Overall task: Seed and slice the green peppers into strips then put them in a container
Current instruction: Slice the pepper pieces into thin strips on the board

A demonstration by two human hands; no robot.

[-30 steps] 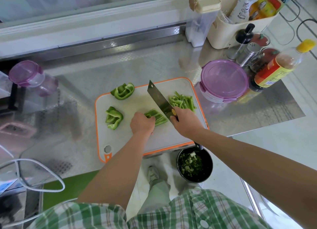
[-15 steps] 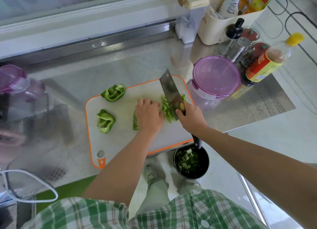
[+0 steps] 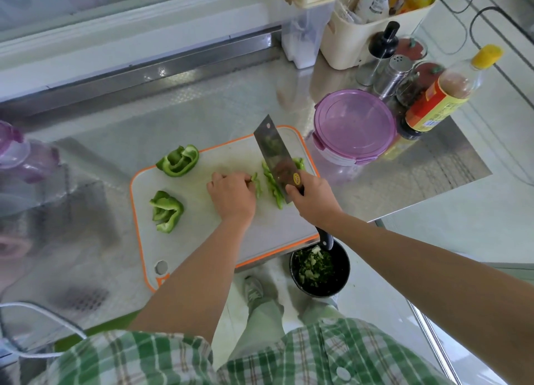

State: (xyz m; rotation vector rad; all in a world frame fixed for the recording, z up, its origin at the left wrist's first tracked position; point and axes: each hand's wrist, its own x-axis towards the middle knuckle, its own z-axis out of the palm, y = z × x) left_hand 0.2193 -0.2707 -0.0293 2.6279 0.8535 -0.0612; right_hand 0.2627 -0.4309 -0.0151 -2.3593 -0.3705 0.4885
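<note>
Your cleaver (image 3: 274,156) stands over the right half of the cutting board (image 3: 219,156). Its long axis runs from the heel near you to the square tip away from you, and the tip leans a little to your left. Your right hand (image 3: 313,199) grips it where blade meets handle, fingers wrapped round it. The black handle end pokes out below your wrist, past the board's near edge.

Your left hand (image 3: 232,195) lies palm down just left of the blade, with the fingers curled under and the knuckles facing the steel. It holds down one pepper piece (image 3: 256,184), of which only a thin green edge shows at the fingertips.

Between that edge and the blade lies a row of cut strips (image 3: 273,186), their long axes roughly parallel to the blade. A few more show on the blade's other side, near the board's right rim. They are too bunched to count.

Two uncut chunks sit on the board's left half, well apart from your hands: the far pepper chunk (image 3: 179,161) at the far edge and the near pepper chunk (image 3: 166,211) closer to you. One container (image 3: 354,124), its purple lid on, stands on the steel counter (image 3: 202,101) just beside the board's far right corner. One black bowl (image 3: 342,264) of green scraps sits below the counter's near edge.
</note>
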